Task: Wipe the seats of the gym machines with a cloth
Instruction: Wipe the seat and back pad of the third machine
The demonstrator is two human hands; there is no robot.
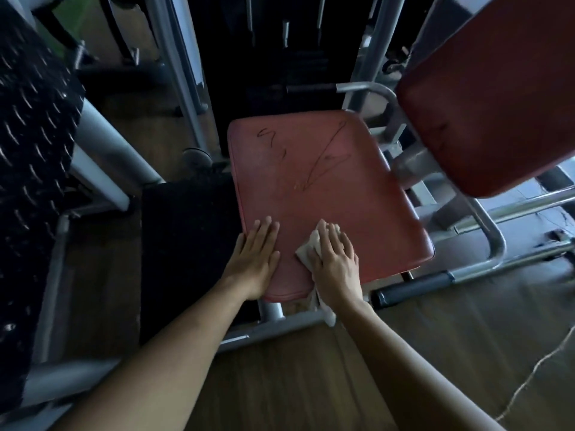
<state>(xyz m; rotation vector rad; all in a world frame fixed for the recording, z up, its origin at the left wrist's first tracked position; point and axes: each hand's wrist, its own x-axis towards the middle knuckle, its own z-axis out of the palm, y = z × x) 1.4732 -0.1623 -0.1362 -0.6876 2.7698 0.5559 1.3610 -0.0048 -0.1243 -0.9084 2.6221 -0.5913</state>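
Note:
A red padded seat (320, 188) of a gym machine fills the middle of the view, with dark scribbled lines on its far half. My left hand (255, 259) lies flat on the seat's near left edge, fingers straight. My right hand (334, 259) presses a pale cloth (306, 248) onto the near part of the seat, fingers spread over it. The cloth sticks out to the left of the fingers, and a tail hangs below the wrist over the seat's front edge.
A red back pad (491, 98) juts in at the upper right. Grey steel frame tubes (494, 241) and a black-gripped handle (410, 290) run to the right. A black textured pad (34, 144) stands at the left. Below lies wooden floor (280, 384) with a black mat (186, 244).

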